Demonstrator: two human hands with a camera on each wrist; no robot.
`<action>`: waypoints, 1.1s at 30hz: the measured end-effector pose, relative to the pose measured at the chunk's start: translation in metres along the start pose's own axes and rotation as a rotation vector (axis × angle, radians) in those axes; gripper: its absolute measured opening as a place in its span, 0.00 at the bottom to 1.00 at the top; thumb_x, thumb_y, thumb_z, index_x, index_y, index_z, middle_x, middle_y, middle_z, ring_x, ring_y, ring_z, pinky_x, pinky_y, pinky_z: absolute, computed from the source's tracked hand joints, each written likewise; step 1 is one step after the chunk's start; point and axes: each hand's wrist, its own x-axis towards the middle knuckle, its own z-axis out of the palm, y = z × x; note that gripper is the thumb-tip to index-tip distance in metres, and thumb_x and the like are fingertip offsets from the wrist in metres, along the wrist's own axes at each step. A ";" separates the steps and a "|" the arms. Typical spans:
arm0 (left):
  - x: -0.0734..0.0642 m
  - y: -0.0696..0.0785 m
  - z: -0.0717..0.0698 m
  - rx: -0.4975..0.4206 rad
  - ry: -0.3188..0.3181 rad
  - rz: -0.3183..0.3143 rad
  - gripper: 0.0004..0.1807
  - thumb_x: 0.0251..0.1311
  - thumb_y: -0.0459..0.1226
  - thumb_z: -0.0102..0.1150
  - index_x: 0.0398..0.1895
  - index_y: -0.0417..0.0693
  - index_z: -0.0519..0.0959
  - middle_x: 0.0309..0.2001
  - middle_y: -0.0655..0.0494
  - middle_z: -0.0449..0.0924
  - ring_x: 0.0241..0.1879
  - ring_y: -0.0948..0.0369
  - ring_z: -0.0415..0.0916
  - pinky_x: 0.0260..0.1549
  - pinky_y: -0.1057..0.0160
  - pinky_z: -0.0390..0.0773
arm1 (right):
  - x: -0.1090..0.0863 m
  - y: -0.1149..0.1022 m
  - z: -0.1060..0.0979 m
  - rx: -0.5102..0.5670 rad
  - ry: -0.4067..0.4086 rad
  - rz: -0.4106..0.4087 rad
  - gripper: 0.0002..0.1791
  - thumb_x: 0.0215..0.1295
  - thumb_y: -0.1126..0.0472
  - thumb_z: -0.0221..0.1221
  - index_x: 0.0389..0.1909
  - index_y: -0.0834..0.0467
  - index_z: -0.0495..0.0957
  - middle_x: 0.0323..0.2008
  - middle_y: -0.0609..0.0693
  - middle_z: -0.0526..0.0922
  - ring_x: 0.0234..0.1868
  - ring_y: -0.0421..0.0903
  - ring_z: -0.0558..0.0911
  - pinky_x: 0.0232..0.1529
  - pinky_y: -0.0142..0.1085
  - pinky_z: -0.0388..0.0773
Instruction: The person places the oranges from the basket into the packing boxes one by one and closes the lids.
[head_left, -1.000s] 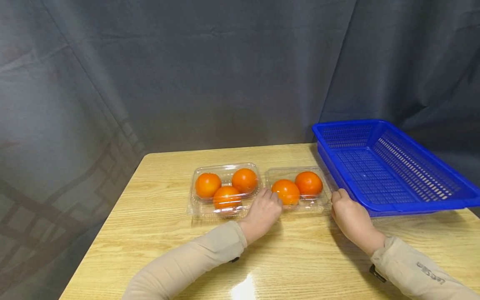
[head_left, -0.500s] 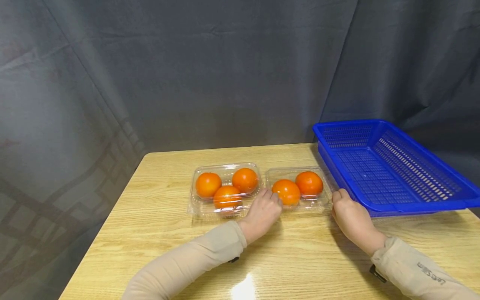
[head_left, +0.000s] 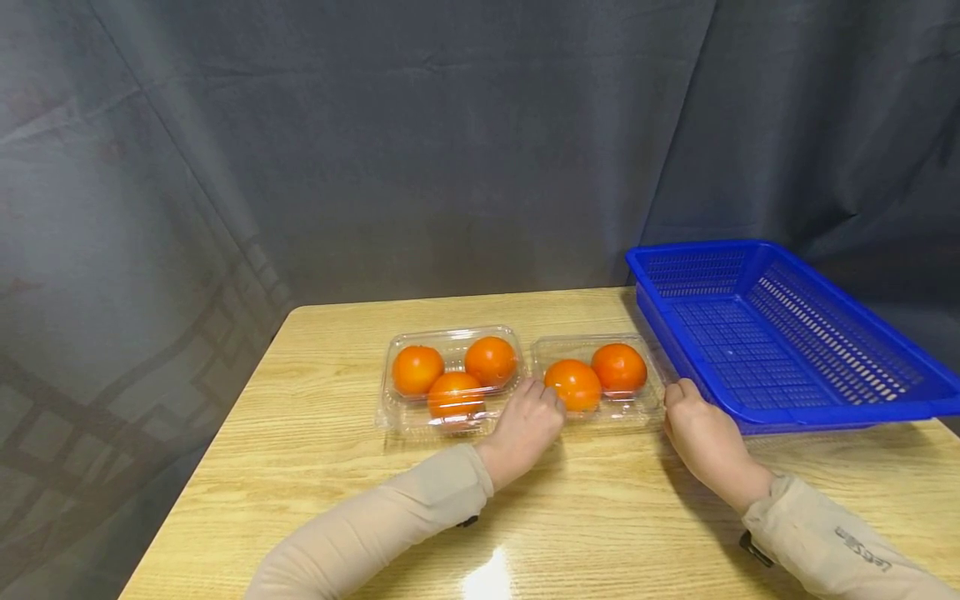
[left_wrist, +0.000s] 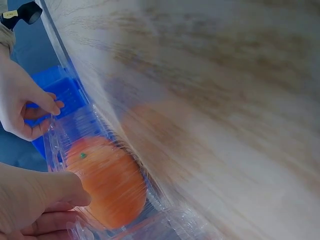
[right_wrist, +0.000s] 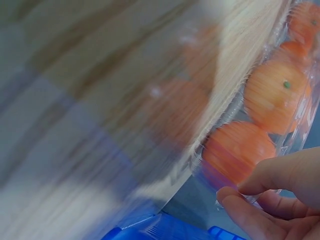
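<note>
Two clear plastic clamshell boxes lie side by side on the table. The right box (head_left: 609, 407) has two oranges (head_left: 573, 385) in it. My left hand (head_left: 527, 422) grips this box's near left corner, thumb on top and fingers curled at the edge in the left wrist view. At its right edge my right hand (head_left: 703, 433) pinches the rim between thumb and forefinger (right_wrist: 250, 212). The left box (head_left: 408, 414), beside my left hand, contains three oranges (head_left: 454, 397) under a clear lid. My left hand hides part of its right side.
A blue plastic basket (head_left: 686, 354) with slotted walls stands at the right, close to my right hand and the right box. The wooden table (head_left: 345, 517) ends at a dark grey curtain (head_left: 450, 167) behind.
</note>
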 end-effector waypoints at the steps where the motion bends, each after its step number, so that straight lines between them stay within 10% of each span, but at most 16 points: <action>1: 0.000 0.000 0.000 -0.002 -0.002 -0.002 0.06 0.45 0.33 0.65 0.24 0.55 0.82 0.24 0.64 0.80 0.30 0.67 0.78 0.49 0.68 0.77 | 0.000 0.000 0.000 -0.002 0.001 -0.001 0.13 0.39 0.77 0.59 0.21 0.69 0.63 0.21 0.59 0.66 0.07 0.50 0.68 0.05 0.41 0.66; 25: 0.004 -0.010 -0.018 -0.177 -0.187 -0.066 0.03 0.48 0.42 0.66 0.27 0.57 0.82 0.30 0.63 0.84 0.38 0.63 0.80 0.59 0.59 0.70 | 0.011 0.001 -0.025 0.124 -0.233 0.045 0.20 0.39 0.73 0.67 0.32 0.69 0.66 0.21 0.60 0.72 0.21 0.54 0.75 0.18 0.44 0.74; 33: 0.002 -0.034 -0.036 -0.465 -0.154 -0.170 0.15 0.59 0.49 0.57 0.36 0.48 0.80 0.36 0.56 0.83 0.40 0.58 0.80 0.52 0.59 0.75 | 0.034 -0.008 -0.054 0.172 -0.369 0.116 0.13 0.57 0.58 0.61 0.35 0.64 0.74 0.29 0.59 0.79 0.25 0.53 0.78 0.21 0.48 0.74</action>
